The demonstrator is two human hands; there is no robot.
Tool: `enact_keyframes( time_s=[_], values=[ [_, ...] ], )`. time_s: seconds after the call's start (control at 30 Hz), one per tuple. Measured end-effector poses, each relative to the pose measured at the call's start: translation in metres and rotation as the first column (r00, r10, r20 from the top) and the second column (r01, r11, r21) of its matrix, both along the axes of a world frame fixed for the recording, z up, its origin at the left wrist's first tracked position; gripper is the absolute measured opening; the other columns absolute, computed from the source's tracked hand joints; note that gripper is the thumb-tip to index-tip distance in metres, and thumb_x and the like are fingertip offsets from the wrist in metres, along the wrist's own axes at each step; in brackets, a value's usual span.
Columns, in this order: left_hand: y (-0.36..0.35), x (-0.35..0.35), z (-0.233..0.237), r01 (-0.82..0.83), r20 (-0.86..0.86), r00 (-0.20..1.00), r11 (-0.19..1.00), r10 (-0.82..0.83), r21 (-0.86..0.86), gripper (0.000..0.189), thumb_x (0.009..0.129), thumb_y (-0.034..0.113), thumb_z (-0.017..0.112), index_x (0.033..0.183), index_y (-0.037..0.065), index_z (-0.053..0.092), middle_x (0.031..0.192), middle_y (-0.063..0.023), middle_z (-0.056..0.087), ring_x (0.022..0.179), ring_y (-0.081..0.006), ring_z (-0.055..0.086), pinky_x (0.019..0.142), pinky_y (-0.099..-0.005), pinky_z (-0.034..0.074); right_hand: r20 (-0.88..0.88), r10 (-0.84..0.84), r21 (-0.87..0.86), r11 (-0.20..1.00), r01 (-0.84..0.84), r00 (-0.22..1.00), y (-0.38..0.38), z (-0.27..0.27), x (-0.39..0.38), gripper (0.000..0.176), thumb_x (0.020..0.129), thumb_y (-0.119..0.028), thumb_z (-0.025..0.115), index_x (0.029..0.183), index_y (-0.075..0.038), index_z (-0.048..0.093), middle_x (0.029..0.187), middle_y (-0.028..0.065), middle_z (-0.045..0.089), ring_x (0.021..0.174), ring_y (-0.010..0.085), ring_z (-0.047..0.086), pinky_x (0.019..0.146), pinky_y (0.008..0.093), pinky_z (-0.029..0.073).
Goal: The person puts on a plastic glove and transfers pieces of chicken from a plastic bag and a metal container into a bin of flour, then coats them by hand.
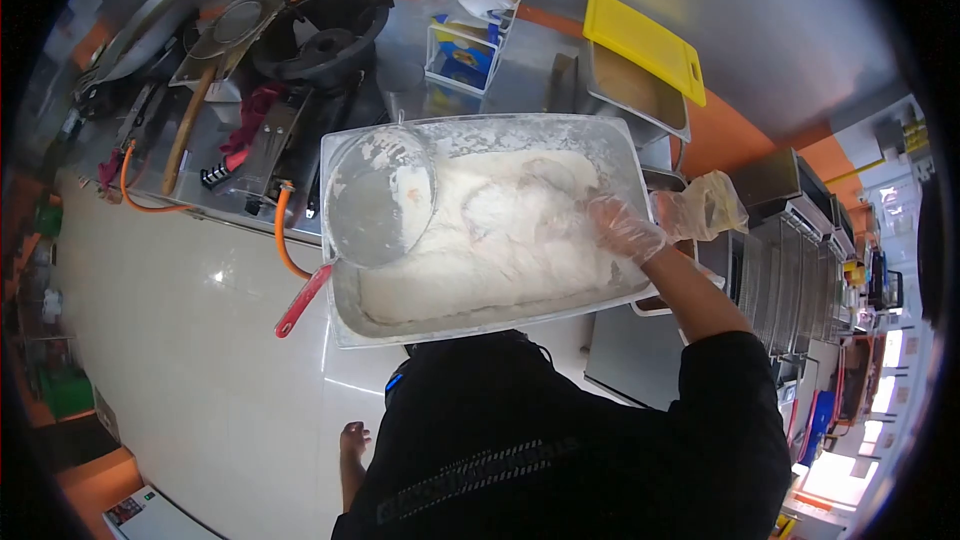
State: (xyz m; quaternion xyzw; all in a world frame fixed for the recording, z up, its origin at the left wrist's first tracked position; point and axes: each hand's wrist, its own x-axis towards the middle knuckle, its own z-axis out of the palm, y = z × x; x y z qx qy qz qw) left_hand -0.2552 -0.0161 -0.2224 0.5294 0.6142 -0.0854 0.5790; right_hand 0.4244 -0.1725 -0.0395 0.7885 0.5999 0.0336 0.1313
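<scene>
A deep rectangular metal pan (490,330) full of white flour-like powder (480,265) sits before me. Powder-coated lumps (515,205) lie in its middle and far right, their kind hidden by the coating. My right hand (625,228), in a clear plastic glove, reaches over the pan's right wall. Its fingers are stretched out at the powder beside the lumps. A round mesh strainer (375,205) with a red handle (303,302) rests across the pan's left end, white clumps on its mesh. My left hand (355,437) hangs low at my side, bare, loosely curled and holding nothing.
Behind the pan, a steel counter holds a black round pan (325,35), a white caddy with packets (465,45) and a container under a yellow board (645,45). Orange hoses (283,230) hang at the counter's front. A clear bag (715,205) and wire racks (775,285) stand right.
</scene>
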Motion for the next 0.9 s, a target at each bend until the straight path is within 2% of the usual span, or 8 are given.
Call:
enact_keyframes(
  time_s=[0.03,0.1,0.2,0.3,0.5,0.63,0.83,0.9],
  values=[
    [0.001,0.007,0.010,-0.045,-0.034,0.998,0.999,0.045,0.011,0.028,0.091,0.020,0.049,0.109,-0.001,0.051,0.088,-0.0181,0.062,0.078,-0.0240,0.062,0.060,-0.0351,0.056,0.000,-0.005,-0.002,1.000,0.005,1.000,-0.002,0.007,-0.004,0.022,0.081,-0.018,0.050,0.090,0.000,0.058,0.091,0.0216,0.060,0.085,0.0381,0.058,0.076,0.0458,0.047],
    [0.004,0.010,0.011,-0.088,-0.066,0.994,0.996,0.089,0.023,0.026,0.091,0.019,0.048,0.108,-0.001,0.051,0.087,-0.0178,0.062,0.078,-0.0237,0.062,0.060,-0.0347,0.056,-0.474,-0.163,-0.209,0.975,0.069,0.865,0.006,0.047,-0.023,0.022,0.083,-0.016,0.047,0.088,0.002,0.059,0.087,0.0203,0.060,0.082,0.0367,0.059,0.073,0.0444,0.047],
    [0.001,-0.002,-0.014,0.070,-0.001,0.998,0.985,-0.070,0.156,0.024,0.092,0.018,0.047,0.107,-0.001,0.052,0.087,-0.0169,0.061,0.077,-0.0227,0.062,0.059,-0.0336,0.056,-0.592,-0.328,-0.425,0.903,0.060,0.737,0.039,0.123,-0.073,0.026,0.083,-0.018,0.048,0.095,0.003,0.059,0.093,0.0219,0.061,0.085,0.0344,0.059,0.075,0.0416,0.047],
    [0.006,0.006,-0.007,-0.075,0.032,0.997,0.994,0.072,0.084,0.024,0.092,0.017,0.047,0.107,-0.002,0.052,0.089,-0.0164,0.061,0.076,-0.0219,0.062,0.059,-0.0331,0.056,-0.558,-0.196,-0.573,0.794,-0.204,0.806,0.036,0.070,-0.074,0.035,0.087,-0.031,0.043,0.110,-0.010,0.059,0.113,0.0126,0.059,0.102,0.0295,0.056,0.091,0.0404,0.041],
    [0.009,0.006,-0.001,-0.118,-0.028,0.993,0.993,0.118,0.008,0.026,0.092,0.018,0.049,0.109,-0.002,0.051,0.093,-0.0175,0.061,0.078,-0.0232,0.063,0.060,-0.0338,0.056,-0.579,-0.349,-0.639,0.756,-0.144,0.737,0.076,0.077,-0.124,0.042,0.092,-0.033,0.034,0.115,-0.006,0.056,0.120,0.0182,0.055,0.110,0.0318,0.052,0.093,0.0420,0.039],
    [-0.005,-0.014,-0.008,-0.048,0.003,0.999,0.998,0.048,0.037,0.028,0.092,0.020,0.049,0.110,-0.001,0.052,0.092,-0.0182,0.062,0.077,-0.0251,0.064,0.059,-0.0345,0.055,-0.631,-0.204,-0.616,0.719,-0.323,0.748,0.079,0.047,-0.126,0.045,0.092,-0.037,0.034,0.118,-0.007,0.053,0.120,0.0180,0.055,0.109,0.0341,0.052,0.094,0.0430,0.039],
    [-0.021,-0.032,-0.021,-0.023,-0.062,0.998,0.999,0.021,-0.023,0.027,0.092,0.021,0.048,0.111,0.002,0.052,0.090,-0.0176,0.063,0.070,-0.0255,0.063,0.059,-0.0343,0.054,-0.515,-0.303,-0.678,0.716,-0.165,0.802,0.082,0.019,-0.143,0.044,0.091,-0.038,0.036,0.116,-0.007,0.054,0.115,0.0221,0.056,0.103,0.0356,0.055,0.091,0.0462,0.040],
    [-0.022,-0.032,-0.021,-0.095,-0.112,0.990,0.987,0.081,-0.126,0.027,0.092,0.021,0.047,0.110,0.001,0.053,0.089,-0.0169,0.063,0.069,-0.0244,0.062,0.059,-0.0337,0.054,-0.635,-0.223,-0.649,0.674,-0.354,0.740,0.101,0.018,-0.153,0.048,0.089,-0.041,0.039,0.116,-0.005,0.054,0.114,0.0250,0.055,0.100,0.0372,0.056,0.089,0.0466,0.042]
  ],
)
